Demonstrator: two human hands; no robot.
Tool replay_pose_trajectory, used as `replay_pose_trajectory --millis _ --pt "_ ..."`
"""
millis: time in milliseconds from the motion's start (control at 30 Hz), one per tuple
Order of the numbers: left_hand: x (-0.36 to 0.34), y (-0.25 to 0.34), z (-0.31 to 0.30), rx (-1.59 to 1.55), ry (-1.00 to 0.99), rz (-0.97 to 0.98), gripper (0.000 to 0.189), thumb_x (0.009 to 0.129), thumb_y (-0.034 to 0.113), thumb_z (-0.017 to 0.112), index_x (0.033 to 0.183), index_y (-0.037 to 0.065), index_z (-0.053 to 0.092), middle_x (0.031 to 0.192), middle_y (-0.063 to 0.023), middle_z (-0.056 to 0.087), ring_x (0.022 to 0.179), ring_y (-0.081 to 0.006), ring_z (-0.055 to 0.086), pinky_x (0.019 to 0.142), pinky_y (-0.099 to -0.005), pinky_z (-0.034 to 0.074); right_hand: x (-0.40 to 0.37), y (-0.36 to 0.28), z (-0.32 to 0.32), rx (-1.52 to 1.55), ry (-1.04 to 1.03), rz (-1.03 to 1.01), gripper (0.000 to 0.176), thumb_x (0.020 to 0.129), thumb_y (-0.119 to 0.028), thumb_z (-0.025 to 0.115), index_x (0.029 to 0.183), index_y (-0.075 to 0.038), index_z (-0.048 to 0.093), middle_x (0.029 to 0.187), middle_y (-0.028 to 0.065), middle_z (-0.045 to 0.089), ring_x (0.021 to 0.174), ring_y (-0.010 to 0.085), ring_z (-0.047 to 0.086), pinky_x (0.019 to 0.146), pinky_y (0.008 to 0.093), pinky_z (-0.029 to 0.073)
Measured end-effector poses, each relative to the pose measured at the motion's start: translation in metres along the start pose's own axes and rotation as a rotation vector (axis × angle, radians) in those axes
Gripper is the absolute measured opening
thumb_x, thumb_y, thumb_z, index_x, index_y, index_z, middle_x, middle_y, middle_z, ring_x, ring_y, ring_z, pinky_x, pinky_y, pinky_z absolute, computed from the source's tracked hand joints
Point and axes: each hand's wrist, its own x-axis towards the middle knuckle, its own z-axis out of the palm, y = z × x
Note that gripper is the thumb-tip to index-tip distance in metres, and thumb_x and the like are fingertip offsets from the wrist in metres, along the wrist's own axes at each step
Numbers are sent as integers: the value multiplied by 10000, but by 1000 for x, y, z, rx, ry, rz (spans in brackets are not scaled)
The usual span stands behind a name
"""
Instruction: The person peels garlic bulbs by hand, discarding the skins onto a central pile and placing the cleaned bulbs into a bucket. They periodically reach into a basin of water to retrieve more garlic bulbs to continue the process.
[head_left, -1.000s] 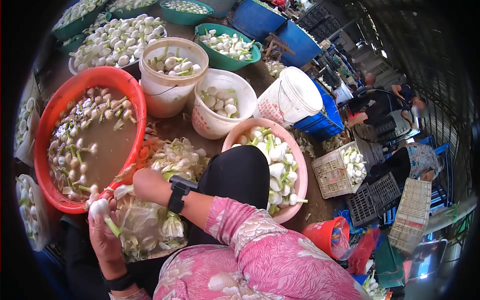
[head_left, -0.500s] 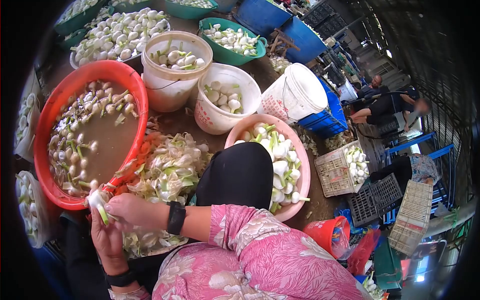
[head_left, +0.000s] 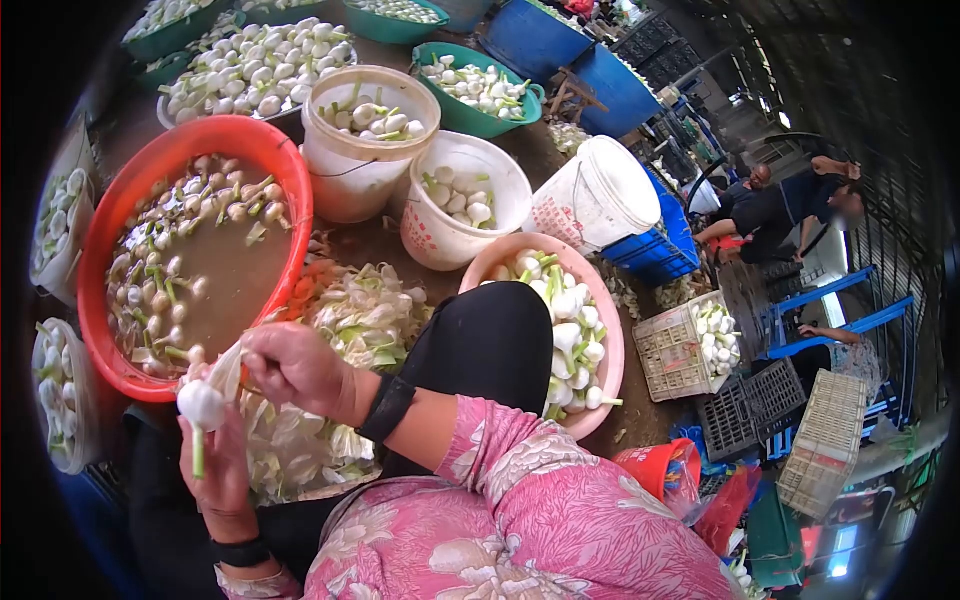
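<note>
A white garlic bulb (head_left: 202,405) with a short green stem pointing down sits in the fingers of my left hand (head_left: 218,465). Above it, my right hand (head_left: 300,370) is closed, pinching a pale strip of garlic skin (head_left: 228,372) that stretches from the bulb. Both hands are over the near edge of a red basin (head_left: 300,185) of murky water, where several unpeeled garlic bulbs (head_left: 150,300) float. Under and beside my right forearm lies a heap of peeled garlic skins (head_left: 370,315).
A pink basin (head_left: 608,345) of peeled garlic stands beyond my knee (head_left: 490,335). White buckets (head_left: 365,75) and a green basin (head_left: 425,62) of garlic stand further back. A lidded white bucket (head_left: 615,180), a garlic crate (head_left: 665,345) and other people (head_left: 790,200) are at right.
My right hand has moved up and away from my left, drawing a strip of skin off the bulb. The bulb now shows round and white, its stem turned downward.
</note>
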Motion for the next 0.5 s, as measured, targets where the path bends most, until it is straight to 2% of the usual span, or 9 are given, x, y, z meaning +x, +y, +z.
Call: replay_pose_trajectory --millis 67,100,167,200,233,267,333,433,500 --pt "-2 -2 4 62 -64 -88 467 851 215 407 1247 8 272 1259 -136 345 1197 -261 294 1020 -398 176 -1 -2 9 -180 12 -158 284 851 -198 373 606 -74 446 527 -10 421 361 56 319 352 179 253" --pt "-1 -8 15 182 -50 -37 492 818 215 443 1229 -6 289 1225 -144 378 1141 -256 360 996 -392 230 -2 -4 3 -361 4 -232 188 734 -68 460 550 -47 422 531 31 436 417 81 397 353 216 277" --pt "-1 -7 23 224 -53 -92 531 760 207 502 1199 -30 320 1138 -171 446 965 -242 505 896 -372 374 3 -7 5 -1327 -20 -948 177 687 -52 491 533 -55 404 551 36 423 449 107 381 418 227 296" --pt "-1 -2 24 189 -25 -183 539 745 200 513 1194 -32 327 1072 -188 481 882 -231 536 801 -341 439 7 -7 -6 -1489 -57 -1047 186 728 -68 478 553 -50 417 521 15 395 446 93 371 438 223 308" --pt "5 4 18 13 -156 -339 478 764 204 491 1164 -27 365 1025 -182 510 871 -238 543 737 -320 468 -5 -10 21 -826 58 -390 236 782 -103 443 554 -46 428 499 4 392 452 77 377 446 234 324" --pt "1 3 32 77 86 -390 397 809 234 455 1125 -1 410 1012 -150 525 860 -225 547 697 -302 478 -5 -6 24 -882 102 -258 274 812 -132 409 566 -28 467 501 1 419 462 63 381 452 236 332" --pt "4 -6 12 267 27 -423 319 860 324 419 1038 65 474 949 -75 545 761 -185 564 636 -259 469 -2 1 32 -1349 -23 -314 256 810 -149 432 624 2 523 530 15 474 493 66 416 454 231 338" --pt "3 0 14 552 83 -325 365 841 380 434 993 50 475 843 -65 562 651 -165 567 502 -196 422 4 4 12 -794 122 -259 198 803 -116 417 664 -18 519 480 -17 409 422 63 349 402 210 284" --pt "5 9 5 303 -14 -290 407 827 401 446 1001 34 472 846 -97 559 668 -205 572 496 -198 420 12 -5 6 -648 148 -239 245 818 -154 393 601 -56 452 448 -12 379 389 73 317 392 205 278"
